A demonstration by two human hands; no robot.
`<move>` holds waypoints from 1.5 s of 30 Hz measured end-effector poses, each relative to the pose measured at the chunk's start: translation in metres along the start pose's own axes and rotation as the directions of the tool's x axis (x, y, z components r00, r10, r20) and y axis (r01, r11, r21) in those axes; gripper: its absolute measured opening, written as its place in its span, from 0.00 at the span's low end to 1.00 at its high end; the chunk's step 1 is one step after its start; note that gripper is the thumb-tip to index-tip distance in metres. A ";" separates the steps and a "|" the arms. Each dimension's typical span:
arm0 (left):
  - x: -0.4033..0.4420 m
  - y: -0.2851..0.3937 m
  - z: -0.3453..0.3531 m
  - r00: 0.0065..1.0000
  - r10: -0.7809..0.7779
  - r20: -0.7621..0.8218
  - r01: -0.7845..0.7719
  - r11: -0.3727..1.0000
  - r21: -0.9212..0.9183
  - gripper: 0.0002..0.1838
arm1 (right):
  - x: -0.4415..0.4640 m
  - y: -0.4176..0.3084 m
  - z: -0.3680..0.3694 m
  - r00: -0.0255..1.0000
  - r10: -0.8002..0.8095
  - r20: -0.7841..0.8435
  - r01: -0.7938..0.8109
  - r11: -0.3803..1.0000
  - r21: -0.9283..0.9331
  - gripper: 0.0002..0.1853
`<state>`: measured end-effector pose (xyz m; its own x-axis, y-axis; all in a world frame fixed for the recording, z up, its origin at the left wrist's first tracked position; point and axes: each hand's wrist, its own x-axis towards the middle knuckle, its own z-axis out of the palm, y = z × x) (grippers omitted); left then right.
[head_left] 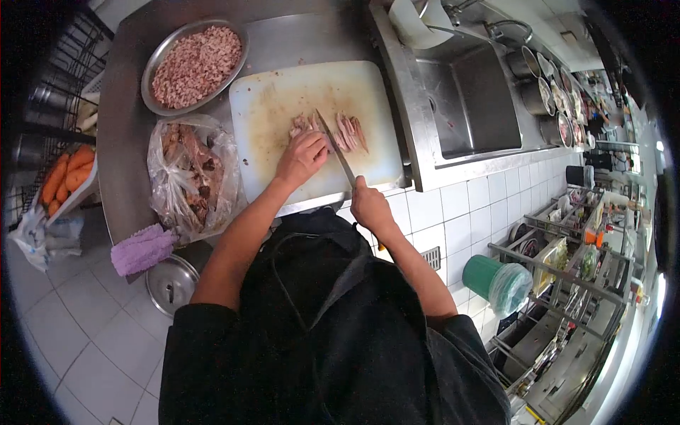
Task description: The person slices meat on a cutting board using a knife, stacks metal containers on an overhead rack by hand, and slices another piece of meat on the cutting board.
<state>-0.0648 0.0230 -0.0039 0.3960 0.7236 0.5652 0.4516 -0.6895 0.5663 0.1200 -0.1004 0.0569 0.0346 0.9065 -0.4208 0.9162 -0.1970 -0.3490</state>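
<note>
Head view: the right hand (370,204) is closed around the handle of a knife (336,148), whose blade slants across a white cutting board (265,163) with its tip pointing away from the person. The left hand (304,156), fingers bent and drawn together, presses on sliced meat (303,125) just left of the blade; how firmly its fingertips grip cannot be told. To the right of the blade, further strips of meat (351,132) lie side by side on the board. The board rests on a metal bench (312,35). Left of the board are a round metal bowl (197,65) filled with small diced pieces and, nearer the person, a clear plastic bag (195,173) containing larger brownish pieces. A sink (471,99) adjoins at right.
</note>
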 end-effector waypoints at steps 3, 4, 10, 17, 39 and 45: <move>-0.001 -0.001 -0.002 0.999 0.000 0.036 0.001 1.000 -0.021 0.07 | -0.008 0.006 -0.001 0.999 0.032 -0.037 -0.030 0.999 0.039 0.09; -0.002 -0.001 -0.001 1.000 -0.001 0.025 0.001 1.000 -0.022 0.07 | -0.010 0.006 -0.008 0.998 0.049 -0.042 -0.047 0.998 0.050 0.09; -0.003 -0.002 0.000 0.998 -0.057 0.004 0.057 0.996 -0.071 0.05 | -0.041 -0.006 -0.029 1.000 0.028 0.000 -0.028 0.999 0.026 0.09; -0.005 -0.006 0.005 0.995 -0.089 -0.055 0.088 0.996 -0.007 0.06 | -0.064 0.003 -0.022 0.999 -0.005 0.045 0.007 0.999 -0.038 0.09; -0.001 -0.004 0.003 0.996 -0.087 -0.027 0.088 0.996 0.021 0.08 | 0.016 0.000 -0.001 1.000 -0.023 0.017 0.023 0.998 0.050 0.08; 0.000 -0.004 0.001 0.997 -0.075 -0.014 0.075 0.997 -0.023 0.05 | -0.005 0.011 -0.001 0.998 -0.019 -0.056 0.023 0.998 0.066 0.09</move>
<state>-0.0664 0.0259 -0.0069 0.3500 0.7729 0.5293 0.4614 -0.6340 0.6207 0.1301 -0.1068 0.0566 0.0390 0.9296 -0.3665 0.8883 -0.2002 -0.4132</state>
